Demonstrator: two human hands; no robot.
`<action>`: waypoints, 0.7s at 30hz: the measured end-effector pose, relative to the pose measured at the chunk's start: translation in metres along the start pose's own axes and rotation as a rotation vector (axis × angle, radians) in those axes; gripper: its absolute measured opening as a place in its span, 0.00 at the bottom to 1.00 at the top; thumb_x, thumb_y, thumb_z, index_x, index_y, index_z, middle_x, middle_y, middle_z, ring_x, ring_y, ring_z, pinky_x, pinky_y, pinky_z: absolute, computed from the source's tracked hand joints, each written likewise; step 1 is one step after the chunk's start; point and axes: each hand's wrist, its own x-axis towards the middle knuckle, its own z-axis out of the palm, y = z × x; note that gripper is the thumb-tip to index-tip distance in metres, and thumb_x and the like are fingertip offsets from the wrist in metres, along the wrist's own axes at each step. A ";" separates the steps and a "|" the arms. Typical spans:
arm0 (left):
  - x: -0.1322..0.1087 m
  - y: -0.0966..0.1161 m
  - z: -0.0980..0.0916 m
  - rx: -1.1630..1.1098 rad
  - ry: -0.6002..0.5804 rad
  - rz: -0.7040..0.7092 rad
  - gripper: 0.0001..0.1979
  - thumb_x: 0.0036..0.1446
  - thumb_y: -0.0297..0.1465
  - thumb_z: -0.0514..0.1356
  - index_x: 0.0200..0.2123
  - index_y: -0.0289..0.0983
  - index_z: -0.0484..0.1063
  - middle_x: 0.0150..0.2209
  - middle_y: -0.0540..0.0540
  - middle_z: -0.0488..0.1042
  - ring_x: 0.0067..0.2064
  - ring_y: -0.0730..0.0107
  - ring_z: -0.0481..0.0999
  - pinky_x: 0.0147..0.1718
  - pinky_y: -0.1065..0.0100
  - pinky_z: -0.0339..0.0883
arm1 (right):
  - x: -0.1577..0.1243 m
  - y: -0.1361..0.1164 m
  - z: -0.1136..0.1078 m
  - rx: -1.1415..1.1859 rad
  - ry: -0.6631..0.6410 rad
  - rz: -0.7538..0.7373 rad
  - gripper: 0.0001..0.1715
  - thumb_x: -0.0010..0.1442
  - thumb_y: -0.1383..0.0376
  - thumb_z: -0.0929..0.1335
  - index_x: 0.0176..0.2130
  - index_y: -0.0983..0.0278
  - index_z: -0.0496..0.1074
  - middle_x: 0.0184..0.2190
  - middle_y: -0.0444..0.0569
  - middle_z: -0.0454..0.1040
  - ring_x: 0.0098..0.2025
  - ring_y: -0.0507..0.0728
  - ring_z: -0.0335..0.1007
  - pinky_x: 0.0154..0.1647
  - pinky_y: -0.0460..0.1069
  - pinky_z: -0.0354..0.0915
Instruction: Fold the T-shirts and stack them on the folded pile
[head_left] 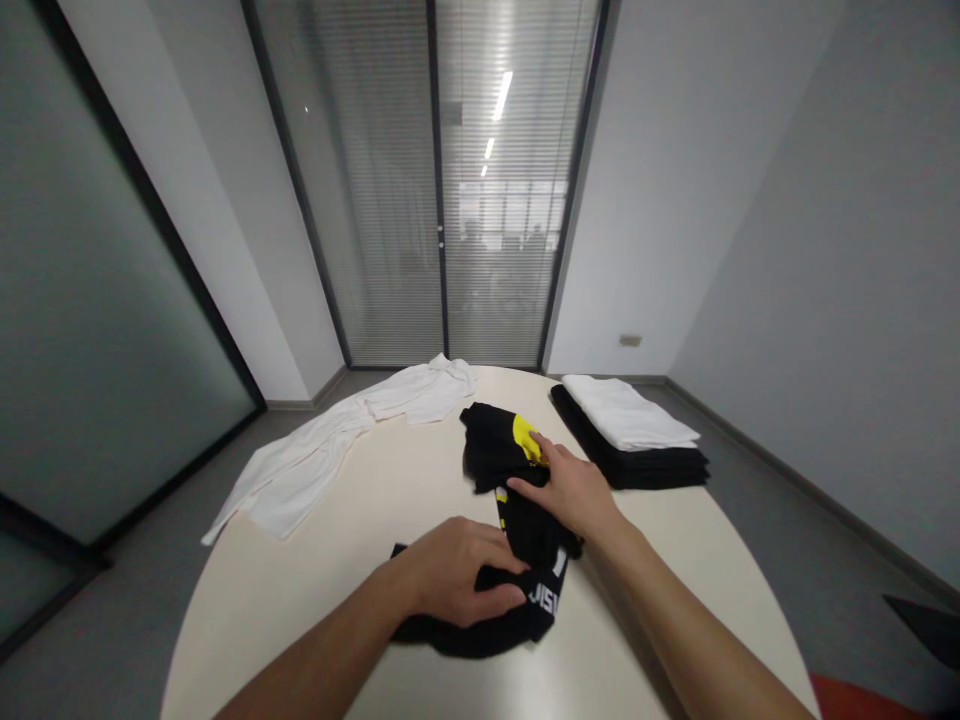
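A black garment with a yellow patch and white lettering lies bunched and partly folded at the middle of the table. On its near part, by the white letters, my left hand has its thumb and fingers curled around a fold of the cloth. Farther forward, my right hand grasps the garment by the yellow patch, its thumb at the edge of the upper fold. Fabric partly hides the fingertips of both hands.
The round cream table fills the foreground. White garments lie spread along its left and far edge. At the right is a stack of folded black cloth topped by folded white cloth. A glass partition stands behind.
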 end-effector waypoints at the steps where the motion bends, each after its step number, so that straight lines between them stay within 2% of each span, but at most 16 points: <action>1: 0.000 0.001 0.001 -0.055 -0.001 -0.007 0.15 0.65 0.38 0.55 0.47 0.39 0.79 0.41 0.44 0.81 0.41 0.64 0.80 0.43 0.68 0.69 | -0.001 0.002 0.004 -0.008 -0.058 0.001 0.44 0.52 0.45 0.73 0.62 0.60 0.67 0.52 0.59 0.74 0.50 0.69 0.74 0.49 0.59 0.67; 2: 0.001 0.000 0.001 -0.100 0.010 -0.036 0.15 0.66 0.37 0.54 0.44 0.39 0.80 0.39 0.45 0.81 0.40 0.66 0.80 0.42 0.69 0.69 | -0.001 0.005 0.009 -0.002 -0.097 -0.010 0.43 0.51 0.47 0.75 0.60 0.60 0.69 0.55 0.60 0.72 0.53 0.70 0.72 0.51 0.59 0.67; 4: 0.003 -0.005 0.004 -0.148 0.083 -0.166 0.16 0.67 0.36 0.52 0.39 0.39 0.80 0.34 0.47 0.81 0.35 0.68 0.79 0.38 0.70 0.68 | 0.000 0.012 0.018 0.058 -0.132 -0.067 0.33 0.52 0.54 0.75 0.55 0.61 0.73 0.58 0.60 0.69 0.58 0.69 0.67 0.55 0.59 0.65; 6: 0.005 -0.015 0.006 -0.133 0.240 -0.345 0.14 0.66 0.36 0.53 0.38 0.39 0.78 0.30 0.49 0.79 0.30 0.70 0.77 0.34 0.71 0.67 | 0.003 0.016 0.023 0.183 -0.155 -0.116 0.21 0.56 0.62 0.72 0.50 0.62 0.74 0.55 0.57 0.72 0.57 0.66 0.68 0.57 0.57 0.64; 8: 0.004 -0.030 0.006 -0.071 0.462 -0.495 0.10 0.64 0.34 0.54 0.40 0.39 0.75 0.30 0.50 0.77 0.30 0.70 0.75 0.33 0.70 0.68 | 0.006 0.015 0.022 0.371 -0.188 -0.135 0.17 0.58 0.67 0.68 0.47 0.62 0.74 0.49 0.53 0.77 0.52 0.62 0.72 0.56 0.55 0.64; 9: 0.003 -0.039 0.006 -0.033 0.581 -0.541 0.09 0.62 0.32 0.55 0.41 0.39 0.74 0.32 0.49 0.77 0.32 0.69 0.76 0.35 0.68 0.69 | 0.007 0.013 0.020 0.480 -0.204 -0.129 0.16 0.59 0.66 0.66 0.47 0.62 0.75 0.46 0.52 0.78 0.50 0.61 0.73 0.55 0.55 0.65; 11: 0.000 -0.056 0.004 0.024 0.779 -0.563 0.14 0.58 0.28 0.56 0.48 0.39 0.70 0.42 0.45 0.77 0.43 0.64 0.78 0.45 0.62 0.70 | 0.008 0.006 0.012 0.716 -0.233 -0.096 0.15 0.61 0.62 0.65 0.46 0.62 0.75 0.44 0.50 0.79 0.47 0.60 0.75 0.53 0.55 0.67; 13: -0.004 -0.068 0.002 0.048 0.891 -0.568 0.22 0.57 0.27 0.56 0.56 0.37 0.66 0.54 0.39 0.73 0.56 0.57 0.73 0.55 0.55 0.66 | 0.006 0.000 0.005 0.940 -0.264 -0.032 0.18 0.63 0.55 0.65 0.47 0.61 0.76 0.42 0.49 0.80 0.46 0.61 0.76 0.52 0.56 0.69; 15: -0.007 -0.075 0.001 0.036 0.922 -0.587 0.28 0.58 0.30 0.58 0.62 0.36 0.61 0.62 0.35 0.67 0.64 0.53 0.66 0.61 0.50 0.60 | 0.005 -0.003 0.002 1.089 -0.278 0.050 0.22 0.62 0.51 0.65 0.50 0.60 0.76 0.42 0.49 0.81 0.46 0.62 0.77 0.50 0.56 0.70; 17: -0.008 -0.075 0.001 -0.015 0.889 -0.617 0.30 0.59 0.33 0.60 0.64 0.36 0.59 0.62 0.34 0.67 0.64 0.51 0.66 0.62 0.48 0.59 | 0.005 -0.001 0.003 1.130 -0.251 0.124 0.24 0.63 0.51 0.65 0.52 0.59 0.75 0.43 0.49 0.81 0.46 0.62 0.78 0.50 0.56 0.71; 19: -0.007 -0.073 0.002 -0.108 0.816 -0.636 0.29 0.59 0.36 0.61 0.63 0.37 0.61 0.55 0.36 0.75 0.58 0.52 0.74 0.57 0.49 0.65 | 0.009 0.006 0.007 1.096 -0.203 0.165 0.24 0.63 0.53 0.64 0.53 0.58 0.76 0.44 0.50 0.81 0.47 0.62 0.78 0.51 0.56 0.72; 21: -0.004 -0.070 0.003 -0.221 0.788 -0.625 0.22 0.60 0.37 0.60 0.57 0.38 0.67 0.45 0.40 0.80 0.49 0.55 0.80 0.50 0.53 0.70 | 0.014 0.016 0.011 1.023 -0.126 0.174 0.23 0.63 0.53 0.63 0.51 0.58 0.77 0.43 0.49 0.82 0.48 0.62 0.78 0.52 0.57 0.71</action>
